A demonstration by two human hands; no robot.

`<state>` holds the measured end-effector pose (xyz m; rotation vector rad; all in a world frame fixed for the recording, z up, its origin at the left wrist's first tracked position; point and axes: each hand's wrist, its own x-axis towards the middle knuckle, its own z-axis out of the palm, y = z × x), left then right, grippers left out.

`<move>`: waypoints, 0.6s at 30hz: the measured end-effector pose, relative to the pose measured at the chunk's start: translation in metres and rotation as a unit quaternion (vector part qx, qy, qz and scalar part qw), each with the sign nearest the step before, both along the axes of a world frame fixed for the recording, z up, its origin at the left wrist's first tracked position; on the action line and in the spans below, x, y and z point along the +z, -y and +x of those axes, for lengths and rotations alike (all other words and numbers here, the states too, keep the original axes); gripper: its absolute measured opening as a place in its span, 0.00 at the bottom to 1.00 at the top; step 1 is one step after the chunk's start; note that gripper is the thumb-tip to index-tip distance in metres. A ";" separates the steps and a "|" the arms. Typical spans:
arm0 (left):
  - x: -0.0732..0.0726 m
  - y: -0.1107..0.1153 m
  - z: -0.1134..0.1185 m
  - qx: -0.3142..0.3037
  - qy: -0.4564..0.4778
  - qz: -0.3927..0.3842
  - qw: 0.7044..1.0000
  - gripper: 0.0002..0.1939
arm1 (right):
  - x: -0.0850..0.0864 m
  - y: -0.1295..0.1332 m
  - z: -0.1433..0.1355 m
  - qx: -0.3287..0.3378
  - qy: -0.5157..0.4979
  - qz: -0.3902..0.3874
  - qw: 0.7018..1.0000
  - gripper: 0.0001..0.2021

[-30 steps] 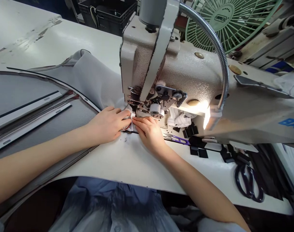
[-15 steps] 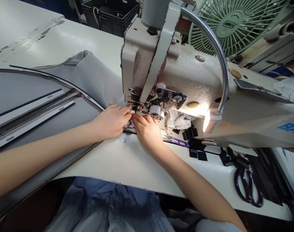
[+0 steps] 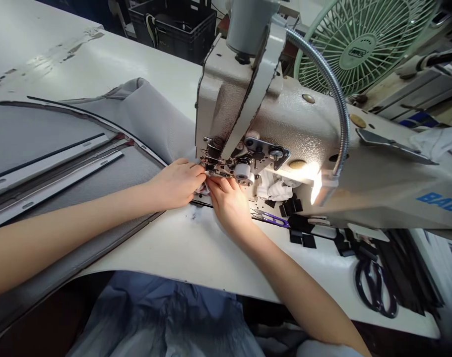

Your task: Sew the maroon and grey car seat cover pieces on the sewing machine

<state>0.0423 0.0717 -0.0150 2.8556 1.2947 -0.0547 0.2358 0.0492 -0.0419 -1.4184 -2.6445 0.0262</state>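
Note:
Grey mesh fabric (image 3: 166, 116) with white plastic strips (image 3: 73, 173) along its seams runs from the left up to the sewing machine (image 3: 244, 89). My left hand (image 3: 181, 183) is closed on the fabric's edge just left of the needle area. Against it, in front of the presser foot, my right hand (image 3: 229, 203) has its fingers bent and pressed together on the same edge. The fingers of both hands nearly touch. The bit of edge between them, and the needle itself, are mostly hidden behind the fingers and machine parts.
Purple thread snips (image 3: 272, 218) lie right of my right hand, near several black pieces (image 3: 302, 239). Dark-handled scissors (image 3: 376, 287) rest by black strips at the right. A lit lamp (image 3: 318, 191) hangs under the machine arm. Behind stand a green fan (image 3: 359, 49) and a black crate (image 3: 173, 29).
The view has shifted slightly, so the machine and fabric appear a little further right. Both hands keep their places at the needle area with hardly any movement.

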 end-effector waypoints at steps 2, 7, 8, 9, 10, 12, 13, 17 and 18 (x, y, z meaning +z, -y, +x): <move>-0.001 0.001 -0.001 0.004 0.009 0.003 1.000 0.12 | 0.000 0.000 0.000 -0.004 0.000 0.000 1.000 0.17; -0.002 -0.001 0.000 0.007 0.023 0.008 1.000 0.11 | -0.002 -0.003 0.000 -0.010 -0.005 0.000 1.000 0.18; -0.002 -0.001 0.000 0.008 0.019 0.012 1.000 0.10 | -0.003 -0.004 0.000 -0.011 -0.006 0.001 1.000 0.18; -0.002 -0.001 0.000 0.009 0.015 0.016 1.000 0.09 | -0.004 -0.004 -0.001 -0.012 -0.008 0.003 1.000 0.19; -0.002 -0.001 0.000 0.010 0.013 0.019 1.000 0.08 | -0.004 -0.005 -0.001 -0.010 -0.009 0.006 1.000 0.19; -0.002 0.002 0.001 0.008 0.015 0.020 1.000 0.08 | -0.005 -0.004 -0.001 -0.006 -0.009 0.008 1.000 0.19; -0.002 0.004 0.000 0.005 0.017 0.020 1.000 0.08 | -0.006 -0.003 -0.001 -0.004 -0.009 0.009 1.000 0.19; 0.001 0.012 -0.001 -0.013 0.003 0.024 1.000 0.11 | -0.006 0.001 -0.001 0.004 -0.009 0.008 1.000 0.18; 0.001 0.013 -0.002 -0.015 -0.003 0.022 1.000 0.11 | -0.006 0.002 -0.001 0.007 -0.009 0.007 1.000 0.18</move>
